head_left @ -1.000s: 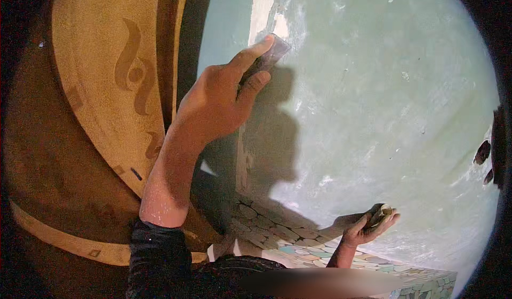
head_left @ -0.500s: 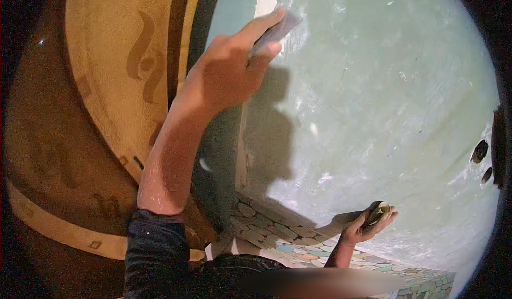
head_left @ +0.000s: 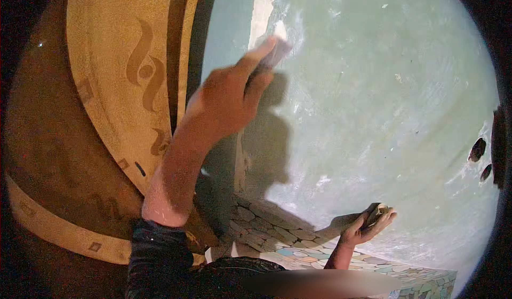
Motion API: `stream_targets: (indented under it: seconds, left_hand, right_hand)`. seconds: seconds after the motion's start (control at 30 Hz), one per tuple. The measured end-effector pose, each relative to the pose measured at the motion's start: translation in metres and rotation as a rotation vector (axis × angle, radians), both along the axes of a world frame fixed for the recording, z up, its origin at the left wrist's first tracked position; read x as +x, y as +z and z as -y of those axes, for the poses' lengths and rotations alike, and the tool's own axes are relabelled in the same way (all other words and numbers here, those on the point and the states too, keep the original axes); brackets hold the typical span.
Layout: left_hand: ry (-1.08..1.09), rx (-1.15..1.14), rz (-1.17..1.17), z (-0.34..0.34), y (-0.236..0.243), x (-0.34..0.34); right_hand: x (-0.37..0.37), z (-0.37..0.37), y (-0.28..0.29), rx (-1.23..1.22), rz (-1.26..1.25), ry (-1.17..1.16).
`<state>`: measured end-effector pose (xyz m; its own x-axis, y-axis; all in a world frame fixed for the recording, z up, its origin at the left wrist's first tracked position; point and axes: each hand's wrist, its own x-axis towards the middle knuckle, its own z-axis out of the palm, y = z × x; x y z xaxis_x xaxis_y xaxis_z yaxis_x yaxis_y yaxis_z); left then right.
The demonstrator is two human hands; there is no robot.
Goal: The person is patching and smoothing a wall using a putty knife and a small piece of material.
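Note:
My left hand grips a small flat greyish block, blurred by motion, against the pale green wall near a whitish unpainted strip at its left edge. The hand casts a shadow on the wall below. At the lower right, my right hand holds a short, pale rolled or tubular object with a dark side, close to the wall's surface; its exact kind is unclear.
A curved tan wooden panel with darker motifs fills the left side. Irregular multicoloured tiling runs along the bottom of the wall. Two dark holes show in the wall at the far right.
My left hand and the block moved up the strip half a second ago and are now back lower. My right hand has barely moved.

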<state>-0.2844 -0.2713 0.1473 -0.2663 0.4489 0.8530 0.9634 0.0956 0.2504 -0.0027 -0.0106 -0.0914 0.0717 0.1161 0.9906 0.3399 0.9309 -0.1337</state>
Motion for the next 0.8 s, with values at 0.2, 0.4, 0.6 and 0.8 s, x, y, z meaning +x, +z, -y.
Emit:
stream_targets:
  seconds: [0.2, 0.4, 0.6, 0.8]
  left_hand:
    - [0.057, -0.048, 0.085, 0.012, -0.019, 0.001]
    - [0.022, -0.019, 0.038, 0.002, -0.006, -0.001]
    - [-0.021, 0.008, 0.003, 0.003, -0.013, -0.001]
    - [0.103, -0.019, 0.057, -0.003, -0.026, 0.007]
  right_hand:
    - [-0.002, 0.008, 0.007, 0.023, 0.033, -0.021]
    - [-0.002, 0.003, 0.000, -0.022, -0.006, 0.004]
    - [-0.005, 0.005, 0.001, -0.036, 0.018, 0.036]
    - [-0.003, 0.003, -0.003, -0.069, -0.006, 0.093]
